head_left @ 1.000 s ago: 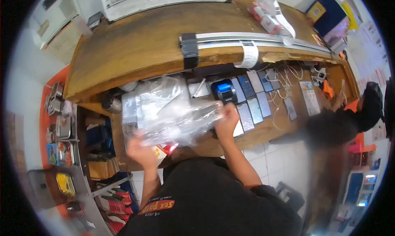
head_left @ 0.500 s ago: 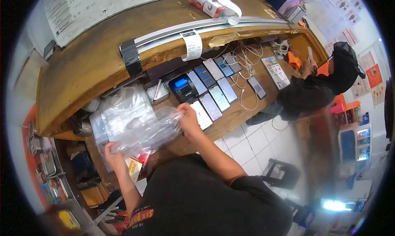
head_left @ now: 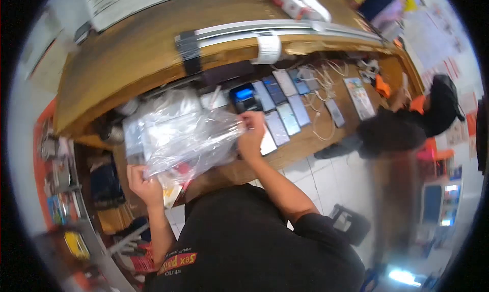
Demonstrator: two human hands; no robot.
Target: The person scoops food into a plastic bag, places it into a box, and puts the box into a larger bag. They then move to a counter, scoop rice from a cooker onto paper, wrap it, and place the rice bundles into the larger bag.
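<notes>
A clear plastic bag (head_left: 206, 139) is stretched between my two hands over the left part of the desk. My left hand (head_left: 144, 185) pinches its near left edge. My right hand (head_left: 251, 131) grips its right end, close to the phones. Beneath and behind the held bag lies a pile of clear plastic bags (head_left: 163, 113). Right of my right hand, several phones (head_left: 288, 117) lie in rows beside a small black device with a lit blue screen (head_left: 244, 96). A white and yellow packet (head_left: 172, 194) shows partly under the bag, near my left hand.
White cables (head_left: 322, 108) tangle around another phone (head_left: 335, 112) and a printed booklet (head_left: 359, 98) farther right. A person in black (head_left: 402, 131) sits at the desk's right end. A raised wooden shelf (head_left: 137, 52) overhangs the back. A black stool (head_left: 351, 224) stands on the tiled floor.
The whole view has shifted, with the desk now farther right and blurred. Both hands keep hold of the plastic bag, which is spread wider and pulled more taut.
</notes>
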